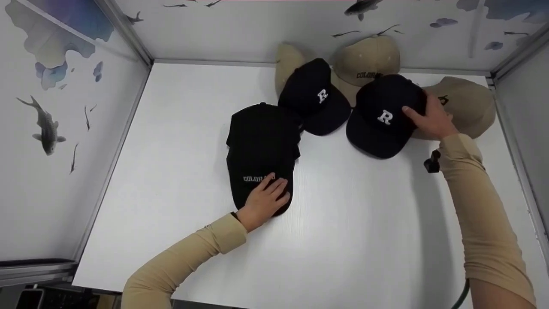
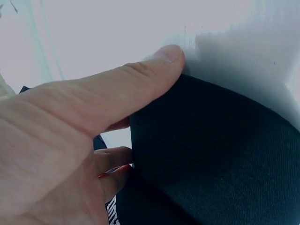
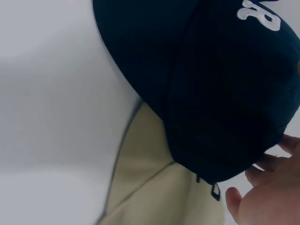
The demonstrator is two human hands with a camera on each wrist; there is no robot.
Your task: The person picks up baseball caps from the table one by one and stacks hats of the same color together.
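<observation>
Two or more black caps (image 1: 262, 141), nested one over another, lie on the table, the front one lettered in white. My left hand (image 1: 263, 201) grips the front brim, its fingers spread across the lettering. In the left wrist view the thumb (image 2: 150, 75) lies along the brim's edge (image 2: 220, 136). At the right, my right hand (image 1: 434, 118) holds a navy cap (image 1: 392, 96) with a white R by the side and back of its crown, thumb on top. The right wrist view shows fingers (image 3: 267, 161) at the crown's back edge, above a tan cap (image 3: 159, 183).
Another navy R cap (image 1: 306, 86) sits between the black caps and the held one. Behind stand a tan lettered cap (image 1: 371, 56) and a second tan cap (image 1: 286, 64). White panels (image 1: 240, 34) wall in the white table (image 1: 180, 171) at the back and sides.
</observation>
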